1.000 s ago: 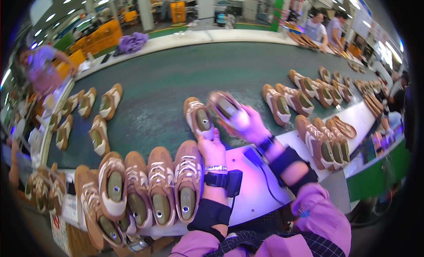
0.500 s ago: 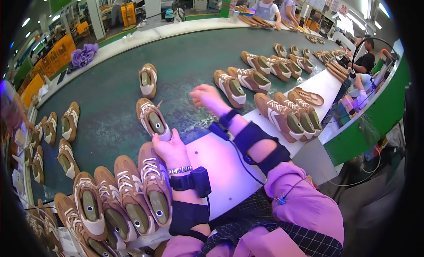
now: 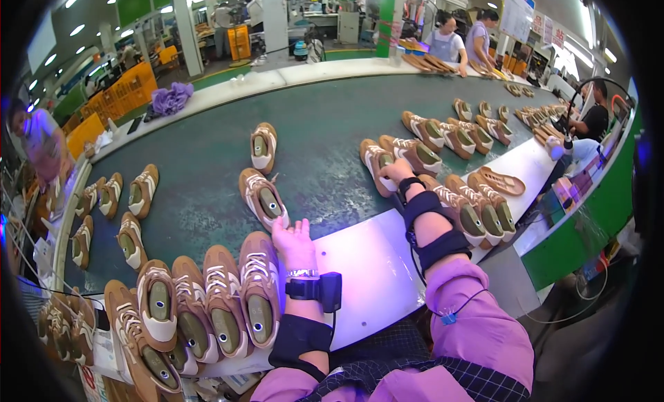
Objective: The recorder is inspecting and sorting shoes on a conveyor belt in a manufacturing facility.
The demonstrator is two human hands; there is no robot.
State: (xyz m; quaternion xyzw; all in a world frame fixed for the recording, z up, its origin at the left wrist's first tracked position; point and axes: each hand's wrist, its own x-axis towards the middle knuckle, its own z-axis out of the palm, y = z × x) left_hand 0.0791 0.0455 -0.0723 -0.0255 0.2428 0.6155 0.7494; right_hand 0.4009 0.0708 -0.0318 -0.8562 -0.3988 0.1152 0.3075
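Observation:
My left hand point(image 3: 295, 245) is palm up with its fingers spread, holding nothing. Its thumb is at the white heel of a tan sneaker point(image 3: 261, 194) with white laces and an olive insole, which lies on the green conveyor belt. Out to the right, my right hand point(image 3: 398, 170) is closed at the heel opening of another tan sneaker point(image 3: 374, 160). Its fingertips are partly hidden against that shoe. Beyond the left-hand shoe lies a similar sneaker point(image 3: 263, 146), toe pointing away.
A row of sneakers point(image 3: 257, 284) leans close beside my left forearm. More sneakers point(image 3: 470, 212) stand on the white ledge at right, beside a loose sole point(image 3: 501, 181). A white board point(image 3: 366, 264) lies between my arms. Co-workers stand across the green belt point(image 3: 200, 215).
My right hand has reached right, from above the open belt to a sneaker. The left hand's fingers have spread by the shoe's heel. The whole view has shifted.

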